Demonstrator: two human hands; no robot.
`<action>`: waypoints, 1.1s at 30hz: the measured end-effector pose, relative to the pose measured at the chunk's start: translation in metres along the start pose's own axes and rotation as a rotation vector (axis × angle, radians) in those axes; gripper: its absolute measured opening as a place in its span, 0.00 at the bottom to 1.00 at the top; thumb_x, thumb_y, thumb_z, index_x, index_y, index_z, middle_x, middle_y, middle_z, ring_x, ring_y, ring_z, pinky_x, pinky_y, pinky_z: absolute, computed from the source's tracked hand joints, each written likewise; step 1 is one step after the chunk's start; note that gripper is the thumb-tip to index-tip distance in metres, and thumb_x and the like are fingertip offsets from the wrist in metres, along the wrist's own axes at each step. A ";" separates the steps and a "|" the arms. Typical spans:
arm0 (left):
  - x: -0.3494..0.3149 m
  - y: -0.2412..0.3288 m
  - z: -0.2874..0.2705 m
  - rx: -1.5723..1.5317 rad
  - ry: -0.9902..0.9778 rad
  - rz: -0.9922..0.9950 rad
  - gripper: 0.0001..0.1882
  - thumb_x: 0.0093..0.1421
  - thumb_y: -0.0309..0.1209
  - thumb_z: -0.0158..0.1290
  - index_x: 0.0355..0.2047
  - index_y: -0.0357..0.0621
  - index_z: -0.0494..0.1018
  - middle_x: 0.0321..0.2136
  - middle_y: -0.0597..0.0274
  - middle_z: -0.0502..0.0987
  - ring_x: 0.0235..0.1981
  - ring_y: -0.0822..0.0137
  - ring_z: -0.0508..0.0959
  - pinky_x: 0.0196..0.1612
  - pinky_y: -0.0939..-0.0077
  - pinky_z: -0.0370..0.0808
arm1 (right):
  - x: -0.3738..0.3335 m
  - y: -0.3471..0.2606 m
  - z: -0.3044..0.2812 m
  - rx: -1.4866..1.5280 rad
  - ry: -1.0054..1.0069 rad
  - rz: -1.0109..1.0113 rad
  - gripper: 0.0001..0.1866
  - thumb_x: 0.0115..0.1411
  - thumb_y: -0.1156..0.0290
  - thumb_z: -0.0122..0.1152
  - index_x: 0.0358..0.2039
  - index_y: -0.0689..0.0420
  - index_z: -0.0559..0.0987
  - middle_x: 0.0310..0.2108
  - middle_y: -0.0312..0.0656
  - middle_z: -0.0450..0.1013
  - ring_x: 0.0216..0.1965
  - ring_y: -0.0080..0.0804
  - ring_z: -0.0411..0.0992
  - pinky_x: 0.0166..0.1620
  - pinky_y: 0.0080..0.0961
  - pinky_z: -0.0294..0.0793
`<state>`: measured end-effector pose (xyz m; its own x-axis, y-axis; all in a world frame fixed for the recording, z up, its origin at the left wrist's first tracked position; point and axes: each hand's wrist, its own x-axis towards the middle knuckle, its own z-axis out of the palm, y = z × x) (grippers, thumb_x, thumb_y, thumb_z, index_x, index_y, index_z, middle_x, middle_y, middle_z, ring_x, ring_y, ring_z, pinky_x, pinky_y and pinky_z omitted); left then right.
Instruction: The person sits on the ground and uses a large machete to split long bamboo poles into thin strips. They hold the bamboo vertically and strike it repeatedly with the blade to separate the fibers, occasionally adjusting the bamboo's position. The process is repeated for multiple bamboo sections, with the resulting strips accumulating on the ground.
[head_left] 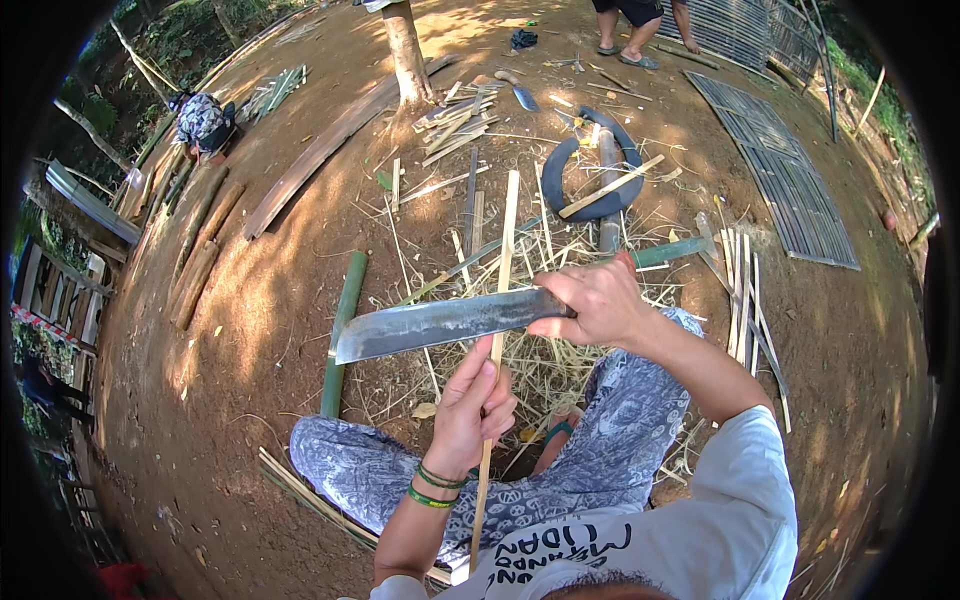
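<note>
The left hand [472, 405] gripped a thin bamboo strip [500, 300] upright. The right hand [598, 300] clasped a broad knife [440, 323], whose blade crossed the strip just above the left hand.

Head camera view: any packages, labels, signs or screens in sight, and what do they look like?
No packages, signs or screens.
Shirt print: dark block lettering on the person's pale shirt, bottom centre, below the left hand.
Striped tape: red and white band, far left edge, beside a wooden frame.

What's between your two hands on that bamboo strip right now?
In the head view, only the big knife blade crosses the bamboo strip there. The right hand grips its handle, and the left hand holds the strip just below the blade.
</note>
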<state>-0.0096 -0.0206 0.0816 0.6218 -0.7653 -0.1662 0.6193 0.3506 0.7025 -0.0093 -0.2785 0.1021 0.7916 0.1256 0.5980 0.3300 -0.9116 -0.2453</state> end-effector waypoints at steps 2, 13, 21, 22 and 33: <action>-0.008 -0.002 -0.002 0.030 -0.007 -0.020 0.27 0.76 0.31 0.36 0.73 0.60 0.50 0.22 0.72 0.56 0.15 0.82 0.52 0.17 0.87 0.52 | 0.002 0.022 0.002 -0.027 0.034 0.065 0.28 0.60 0.37 0.57 0.30 0.52 0.82 0.15 0.39 0.74 0.15 0.40 0.74 0.18 0.39 0.70; -0.045 -0.013 -0.015 0.104 0.058 -0.065 0.27 0.75 0.31 0.37 0.72 0.57 0.52 0.20 0.72 0.56 0.13 0.81 0.54 0.16 0.87 0.53 | 0.019 0.107 -0.017 -0.053 -0.036 0.660 0.33 0.64 0.37 0.52 0.33 0.59 0.85 0.15 0.50 0.73 0.20 0.48 0.76 0.28 0.46 0.74; -0.013 -0.006 -0.027 -0.175 0.122 -0.063 0.26 0.76 0.33 0.34 0.72 0.58 0.49 0.21 0.70 0.56 0.12 0.81 0.55 0.12 0.88 0.53 | -0.007 0.077 -0.007 0.235 0.127 0.577 0.31 0.65 0.44 0.55 0.39 0.64 0.85 0.12 0.45 0.69 0.15 0.34 0.70 0.23 0.34 0.66; -0.008 -0.005 -0.027 -0.221 0.116 -0.061 0.26 0.76 0.33 0.34 0.72 0.58 0.49 0.21 0.70 0.57 0.12 0.81 0.55 0.12 0.88 0.53 | -0.009 0.070 -0.002 0.308 0.156 0.546 0.29 0.65 0.45 0.56 0.40 0.64 0.85 0.11 0.44 0.69 0.14 0.32 0.69 0.22 0.33 0.65; 0.015 0.000 -0.029 -0.325 0.064 -0.043 0.25 0.76 0.33 0.33 0.72 0.58 0.50 0.22 0.68 0.60 0.12 0.81 0.57 0.12 0.89 0.55 | -0.020 0.028 0.024 0.755 0.145 0.635 0.25 0.68 0.54 0.58 0.49 0.66 0.81 0.16 0.33 0.72 0.18 0.16 0.68 0.22 0.21 0.66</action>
<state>0.0136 -0.0163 0.0592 0.6144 -0.7513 -0.2412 0.7597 0.4806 0.4380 -0.0038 -0.2967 0.0648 0.8806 -0.3940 0.2632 0.1480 -0.2990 -0.9427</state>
